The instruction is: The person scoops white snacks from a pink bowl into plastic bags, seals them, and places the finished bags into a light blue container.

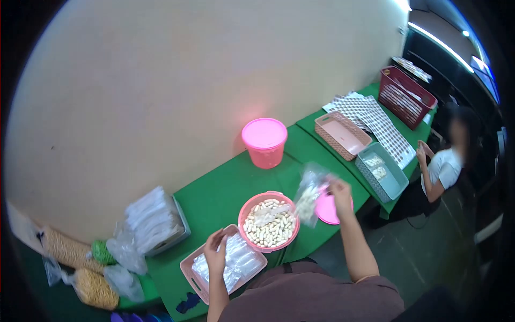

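My right hand (340, 192) grips the top of a clear plastic bag (308, 199), which hangs with whitish pieces in it above a pink lid (328, 207). To its left stands a pink bucket (242, 233) full of white capsule-shaped pieces (272, 234); a translucent item (266, 216), perhaps a scoop, lies on top of them. My left hand (215, 251) is over the left side of a pink basket (189, 268) that holds flat clear plastic bags (241, 262). Its fingers are loosely bent and apart, with nothing visible between them.
A lidded pink bucket (265, 144) stands by the wall. White bags fill a bin (185, 228) at left, near tied bags (95, 290). Baskets (343, 137) and patterned sheets (378, 121) lie on the right table; a person (445, 166) is beside it.
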Demonstrator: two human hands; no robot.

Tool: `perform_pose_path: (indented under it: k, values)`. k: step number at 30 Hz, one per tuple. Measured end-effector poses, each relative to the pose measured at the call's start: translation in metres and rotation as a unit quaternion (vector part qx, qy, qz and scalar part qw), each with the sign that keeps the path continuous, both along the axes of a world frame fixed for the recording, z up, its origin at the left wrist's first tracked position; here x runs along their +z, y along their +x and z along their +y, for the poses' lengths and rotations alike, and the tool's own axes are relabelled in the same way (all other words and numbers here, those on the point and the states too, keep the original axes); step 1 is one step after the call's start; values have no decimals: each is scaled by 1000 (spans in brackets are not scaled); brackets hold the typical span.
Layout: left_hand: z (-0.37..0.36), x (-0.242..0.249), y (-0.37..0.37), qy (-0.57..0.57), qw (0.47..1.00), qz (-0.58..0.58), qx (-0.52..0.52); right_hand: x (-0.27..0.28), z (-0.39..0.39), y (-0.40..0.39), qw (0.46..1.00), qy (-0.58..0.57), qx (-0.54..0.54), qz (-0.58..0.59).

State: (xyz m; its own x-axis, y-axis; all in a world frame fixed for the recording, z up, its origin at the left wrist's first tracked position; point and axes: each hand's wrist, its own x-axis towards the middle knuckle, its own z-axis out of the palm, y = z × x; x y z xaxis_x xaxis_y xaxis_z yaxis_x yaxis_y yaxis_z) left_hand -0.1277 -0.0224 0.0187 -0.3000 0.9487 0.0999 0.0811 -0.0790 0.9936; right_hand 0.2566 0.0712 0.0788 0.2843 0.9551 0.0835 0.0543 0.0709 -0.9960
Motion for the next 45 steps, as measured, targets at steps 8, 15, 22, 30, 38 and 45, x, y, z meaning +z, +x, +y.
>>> perform_pose_path:
  k: [8,15,22,30,38,45]
  values:
    - [-26,-122,-29,-240,902,358,-36,-78,37,192,860,121,-436,234]
    - [-22,-106,-1,-315,828,460,52,-159,28,187,898,-72,-426,87]
    - [-14,-107,-52,-260,907,328,41,-131,30,122,943,-42,-325,-48]
    - [-27,-16,-46,-70,887,409,202,-34,10,-6,906,48,-295,-299]
    - [-46,62,17,123,938,300,122,9,-54,-142,913,-120,384,-64]
    - [-55,61,65,195,926,321,-39,2,-80,-165,923,-121,341,127]
